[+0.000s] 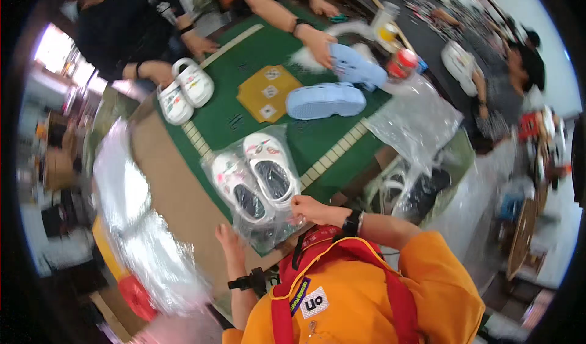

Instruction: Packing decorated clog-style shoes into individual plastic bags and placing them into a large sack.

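A pair of white clogs point(270, 166) with coloured prints and dark insoles lies inside a clear plastic bag point(268, 229) at the near edge of the green table. My right hand point(310, 211) is closed on the bag's near right corner, beside the heel of the right clog. At the bag's near left side is my left hand point(229, 241), its fingers stretched out and apart; whether they touch the plastic is hard to tell.
Across the green table point(244, 81), a co-worker's hand point(317, 46) holds a light blue clog point(354, 66) above another blue clog point(326, 101). Another person's hand point(157, 73) touches white clogs point(186, 90). Clear bags point(418, 118) lie right; wrapped plastic point(128, 191) stands left.
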`<action>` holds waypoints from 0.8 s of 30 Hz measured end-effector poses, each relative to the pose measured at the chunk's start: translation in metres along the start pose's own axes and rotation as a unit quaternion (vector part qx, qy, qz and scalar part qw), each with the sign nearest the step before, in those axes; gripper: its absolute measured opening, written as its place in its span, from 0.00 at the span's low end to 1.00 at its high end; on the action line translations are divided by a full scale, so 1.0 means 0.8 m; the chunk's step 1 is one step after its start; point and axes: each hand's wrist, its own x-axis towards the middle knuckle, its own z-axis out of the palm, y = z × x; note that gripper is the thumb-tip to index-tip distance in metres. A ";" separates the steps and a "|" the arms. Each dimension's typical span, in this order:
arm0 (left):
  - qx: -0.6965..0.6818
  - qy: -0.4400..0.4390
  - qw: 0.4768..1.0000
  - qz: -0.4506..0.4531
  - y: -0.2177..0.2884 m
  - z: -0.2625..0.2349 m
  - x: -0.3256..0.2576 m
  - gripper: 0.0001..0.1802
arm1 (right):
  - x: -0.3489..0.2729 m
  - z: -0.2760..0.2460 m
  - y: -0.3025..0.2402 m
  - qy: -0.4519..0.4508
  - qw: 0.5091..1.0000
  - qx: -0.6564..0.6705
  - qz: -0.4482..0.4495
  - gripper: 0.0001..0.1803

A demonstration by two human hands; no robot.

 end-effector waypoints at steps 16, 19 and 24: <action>0.086 -0.173 0.977 -0.094 -0.029 0.044 0.064 0.41 | 0.051 -0.001 0.059 0.212 0.977 -0.033 -0.001 0.55; 0.111 -0.213 0.967 -0.086 -0.017 0.045 0.058 0.25 | 0.063 0.005 0.060 0.227 0.973 -0.043 -0.003 0.47; 0.007 -0.216 0.964 -0.154 0.009 0.044 0.021 0.25 | 0.014 0.030 0.012 0.210 0.975 -0.051 -0.042 0.47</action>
